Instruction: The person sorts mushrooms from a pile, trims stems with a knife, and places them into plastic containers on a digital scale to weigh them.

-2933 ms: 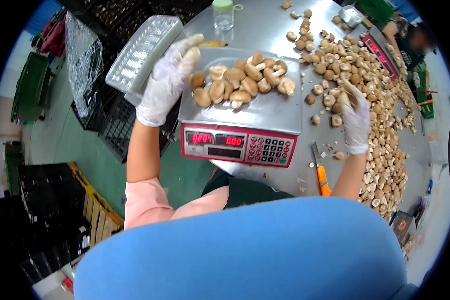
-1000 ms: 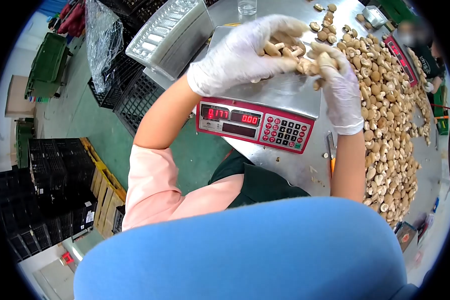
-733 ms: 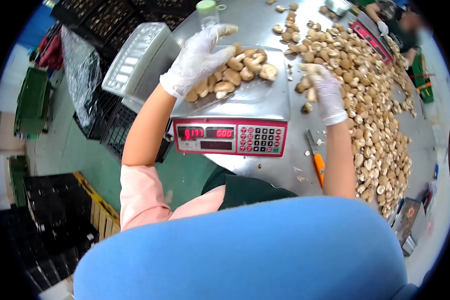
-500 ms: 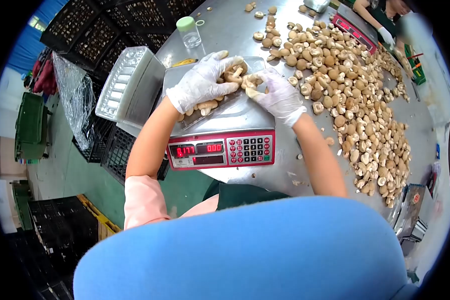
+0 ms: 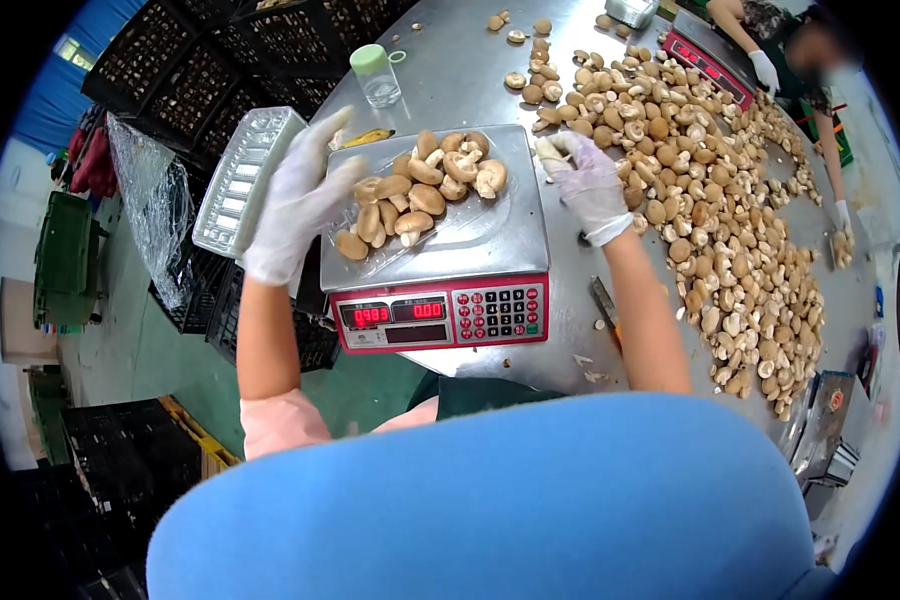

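Observation:
Brown-capped mushrooms (image 5: 425, 199) lie in a clear plastic tray (image 5: 375, 262) on the steel platform of a red-framed weighing scale (image 5: 440, 312). To the left of the mushrooms is my left hand (image 5: 298, 200), in a white glove, open with its fingers spread and apart from them. It overlaps a stack of clear plastic trays (image 5: 245, 180) in this view. My right hand (image 5: 592, 185), gloved too, is off the scale's right side near the big mushroom pile (image 5: 710, 200). Its fingers are loosely bent and apart, with nothing visible between them.
A knife (image 5: 606, 308) lies on the steel table (image 5: 560, 350) by my right forearm. A green-lidded bottle (image 5: 376, 76) and a yellow-handled tool (image 5: 368, 138) are behind the scale. Black crates (image 5: 230, 80) stand far left. Across the pile, a co-worker's gloved hand (image 5: 765, 72) is by another scale (image 5: 708, 65).
Both hands have come off the mushrooms, my left going left and my right going right, uncovering them. The scale's red digits have changed. The co-worker's other hand has moved down beside the pile.

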### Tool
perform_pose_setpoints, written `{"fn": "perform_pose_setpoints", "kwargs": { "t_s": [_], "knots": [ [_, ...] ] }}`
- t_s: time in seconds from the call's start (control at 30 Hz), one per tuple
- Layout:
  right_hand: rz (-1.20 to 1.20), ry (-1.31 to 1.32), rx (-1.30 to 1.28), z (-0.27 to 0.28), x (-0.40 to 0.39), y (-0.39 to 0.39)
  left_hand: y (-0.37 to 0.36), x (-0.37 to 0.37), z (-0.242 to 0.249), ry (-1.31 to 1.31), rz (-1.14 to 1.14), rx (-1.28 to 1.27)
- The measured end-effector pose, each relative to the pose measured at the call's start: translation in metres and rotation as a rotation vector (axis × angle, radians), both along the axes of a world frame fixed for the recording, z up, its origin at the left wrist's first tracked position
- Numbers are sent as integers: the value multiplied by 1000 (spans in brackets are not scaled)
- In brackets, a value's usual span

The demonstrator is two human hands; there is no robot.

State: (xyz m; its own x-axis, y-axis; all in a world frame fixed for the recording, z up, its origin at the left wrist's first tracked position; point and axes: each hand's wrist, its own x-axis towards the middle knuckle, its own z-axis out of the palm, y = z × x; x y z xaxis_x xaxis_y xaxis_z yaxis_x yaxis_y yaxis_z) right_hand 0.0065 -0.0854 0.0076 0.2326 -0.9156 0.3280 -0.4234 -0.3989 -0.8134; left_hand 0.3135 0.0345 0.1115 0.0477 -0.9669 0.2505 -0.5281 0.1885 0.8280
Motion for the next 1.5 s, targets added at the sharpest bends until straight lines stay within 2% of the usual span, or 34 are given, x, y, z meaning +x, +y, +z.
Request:
{"fn": "perform_pose_setpoints", "kwargs": {
  "t_s": [0.03, 0.07, 0.1, 0.13, 0.2, 0.27, 0.37, 0.47, 0.5, 0.53, 0.63, 0.67, 0.73, 0.8, 0.83, 0.87, 0.93, 0.97, 1.0, 1.03, 1.07, 1.1, 1.17, 1.23, 1.33, 1.4, 1.43, 1.47, 1.5],
  "knots": [
    [1, -7, 1, 1, -1, -5, 11, 29, -15, -176, 74, -30],
    [-5, 123, -34, 2, -2, -9, 22, 55, -36, -354, 145, -63],
    [-13, 253, -68, 3, -2, -12, 38, 64, -44, -170, 215, 134],
    [-17, 244, -67, 1, 4, -16, 56, 66, -49, 17, 283, 329],
    [99, 388, 88, 2, 25, -22, 75, 55, -55, 263, 258, 480],
    [150, 455, 116, 8, 35, -23, 78, 40, -55, 416, 166, 532],
    [189, 516, 370, 30, 36, -16, 70, 27, -64, 501, 132, 467],
    [92, 501, 315, 28, 18, 0, 58, 24, -72, 537, 72, 438],
    [113, 400, 349, 27, 6, 9, 57, 18, -72, 520, 96, 421],
    [41, 366, 271, 17, -7, 18, 55, 9, -72, 519, 81, 412],
    [51, 133, 350, -12, -57, 44, 53, -18, -78, 544, -11, 432],
    [-21, 11, 133, -19, -76, 65, 54, -32, -79, 484, -13, 425],
    [-147, 294, 91, -25, -123, 97, 50, -68, -85, 489, -91, 392],
    [-239, 178, 114, -28, -169, 138, 42, -103, -92, 510, -282, 420],
    [-236, -82, 230, -32, -191, 161, 45, -137, -78, 562, -349, 463],
    [-309, -85, 228, -32, -211, 186, 47, -160, -82, 486, -373, 470],
    [-602, 162, 186, -33, -250, 236, 32, -189, -126, 467, -590, 453],
    [-647, 146, 144, -36, -270, 262, 41, -225, -114, 501, -617, 526],
    [-709, 16, 166, -45, -289, 285, 44, -254, -111, 462, -644, 567],
    [-762, -116, 179, -52, -308, 310, 42, -278, -127, 376, -714, 525],
    [-825, 29, 213, -50, -324, 331, 45, -304, -128, 300, -754, 568],
    [-835, -51, 197, -62, -343, 354, 56, -331, -127, 422, -830, 629],
    [-974, 172, 291, -62, -370, 396, 58, -371, -157, 184, -966, 582],
    [-1102, 258, 432, -69, -393, 425, 80, -408, -175, 382, -1058, 718],
    [-1265, 264, 480, -95, -421, 456, 96, -443, -174, 322, -1106, 1028],
    [-1322, 117, 581, -121, -451, 473, 94, -445, -166, 313, -1140, 1030],
    [-1344, 114, 500, -125, -459, 478, 93, -442, -159, 293, -1190, 1045],
    [-1345, 108, 420, -128, -465, 481, 89, -436, -152, 320, -1124, 1029],
    [-1350, 9, 493, -122, -472, 483, 82, -424, -143, 332, -1191, 991]
  ]
}}
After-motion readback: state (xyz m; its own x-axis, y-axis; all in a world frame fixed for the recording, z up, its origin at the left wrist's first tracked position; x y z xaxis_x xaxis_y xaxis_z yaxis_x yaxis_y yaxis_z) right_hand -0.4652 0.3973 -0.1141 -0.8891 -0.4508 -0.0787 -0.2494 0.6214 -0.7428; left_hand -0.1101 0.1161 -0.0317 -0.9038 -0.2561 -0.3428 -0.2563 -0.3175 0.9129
